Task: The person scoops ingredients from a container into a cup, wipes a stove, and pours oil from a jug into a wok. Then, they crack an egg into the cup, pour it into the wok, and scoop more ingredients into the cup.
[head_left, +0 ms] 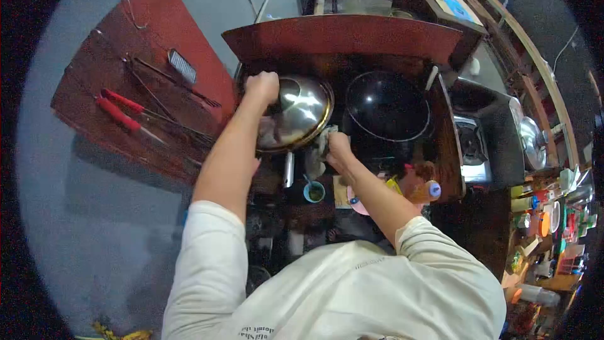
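Observation:
My left hand [262, 86] is closed in a fist at the upper left of a shiny domed metal pan lid [305, 110], seemingly gripping it by a dark knob. The exact grip is hidden by the hand. Below the lid, a silver pan handle [289, 170] points toward me. My right hand [340, 146] is closed on a greyish crumpled cloth [324, 141] beside the lid's lower right rim. Close below the cloth stands a small light-blue cup [314, 192] with something greenish inside. To the right of my right hand sits a large black wok [388, 107].
A reddish-brown board [151, 69] at left carries hanging tongs [119, 110] and a grater [182, 66]. Another red board [343, 36] rises behind the pans. A capped bottle [428, 190] stands near my right forearm. Farther right are a stove burner [470, 148] and crowded shelves [547, 233].

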### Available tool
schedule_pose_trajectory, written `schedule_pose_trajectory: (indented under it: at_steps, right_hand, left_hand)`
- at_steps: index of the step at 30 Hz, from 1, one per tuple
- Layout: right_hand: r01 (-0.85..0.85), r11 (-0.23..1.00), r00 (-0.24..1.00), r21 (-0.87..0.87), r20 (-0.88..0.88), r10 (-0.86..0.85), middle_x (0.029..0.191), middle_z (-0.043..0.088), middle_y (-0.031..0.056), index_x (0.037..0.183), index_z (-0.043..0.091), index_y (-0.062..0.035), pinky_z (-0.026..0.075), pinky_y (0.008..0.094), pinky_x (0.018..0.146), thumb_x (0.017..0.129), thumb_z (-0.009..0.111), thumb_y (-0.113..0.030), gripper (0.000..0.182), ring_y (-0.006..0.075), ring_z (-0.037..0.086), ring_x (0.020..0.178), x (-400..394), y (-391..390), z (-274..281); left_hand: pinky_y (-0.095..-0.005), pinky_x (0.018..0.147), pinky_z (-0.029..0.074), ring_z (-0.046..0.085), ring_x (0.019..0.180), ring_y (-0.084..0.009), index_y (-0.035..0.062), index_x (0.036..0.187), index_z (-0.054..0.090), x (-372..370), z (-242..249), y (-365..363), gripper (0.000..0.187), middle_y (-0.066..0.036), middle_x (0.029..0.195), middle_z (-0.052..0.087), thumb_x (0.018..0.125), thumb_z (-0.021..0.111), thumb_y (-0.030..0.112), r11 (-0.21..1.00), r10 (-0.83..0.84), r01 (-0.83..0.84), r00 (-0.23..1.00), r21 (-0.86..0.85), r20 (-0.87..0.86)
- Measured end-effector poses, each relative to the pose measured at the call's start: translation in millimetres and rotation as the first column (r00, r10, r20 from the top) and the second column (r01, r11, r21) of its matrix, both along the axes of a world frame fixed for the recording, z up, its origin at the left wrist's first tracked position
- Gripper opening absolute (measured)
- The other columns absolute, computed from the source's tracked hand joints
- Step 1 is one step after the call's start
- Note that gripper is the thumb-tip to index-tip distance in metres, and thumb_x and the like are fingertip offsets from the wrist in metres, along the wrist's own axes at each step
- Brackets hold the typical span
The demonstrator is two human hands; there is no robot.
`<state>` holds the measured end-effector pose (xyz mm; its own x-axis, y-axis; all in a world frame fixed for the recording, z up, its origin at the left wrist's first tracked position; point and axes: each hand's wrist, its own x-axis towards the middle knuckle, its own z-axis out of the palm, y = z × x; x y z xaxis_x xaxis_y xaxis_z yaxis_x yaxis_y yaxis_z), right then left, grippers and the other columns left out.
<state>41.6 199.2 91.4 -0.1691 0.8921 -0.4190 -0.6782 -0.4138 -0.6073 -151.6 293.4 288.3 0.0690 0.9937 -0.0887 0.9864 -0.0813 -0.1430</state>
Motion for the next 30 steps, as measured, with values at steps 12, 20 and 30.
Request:
schedule_pose_trajectory:
  at_steps: [12,20,30]
  right_hand:
    - [-0.114,0.992,0.993,0.058,0.021,0.113,0.089,0.069,0.0049,0.098,0.069,-0.0084,0.052,0.036,0.071,0.095,0.055,-0.019,0.018,0.0207,0.066,0.08,-16,20,-99]
    - [0.267,0.958,0.955,0.104,-0.16,-0.249,0.11,0.071,0.0089,0.117,0.066,-0.0078,0.055,0.0417,0.09,0.1,0.048,-0.023,0.029,0.0262,0.068,0.1,58,-82,7]
    - [0.686,0.671,0.715,-0.281,0.433,-0.549,0.09,0.066,0.0087,0.091,0.065,-0.0043,0.05,0.0433,0.079,0.093,0.062,-0.039,0.035,0.024,0.065,0.088,156,38,-107]
  left_hand:
    - [-0.0533,0.094,0.051,0.068,0.107,-0.0409,0.0047,0.109,0.067,-23,-49,17,0.024,-0.025,0.11,0.071,0.089,0.056,0.01,0.99,0.076,-0.09,0.988,0.104,0.131]
    - [-0.0529,0.095,0.048,0.065,0.113,-0.0369,0.0131,0.118,0.067,-17,-53,2,0.031,-0.016,0.115,0.072,0.09,0.069,0.024,0.988,0.069,-0.086,0.989,0.131,0.13]
    - [-0.0545,0.099,0.043,0.063,0.118,-0.0354,0.0145,0.129,0.063,-8,-51,-14,0.038,-0.014,0.121,0.07,0.093,0.067,0.025,0.983,0.138,-0.148,0.986,0.112,0.092]
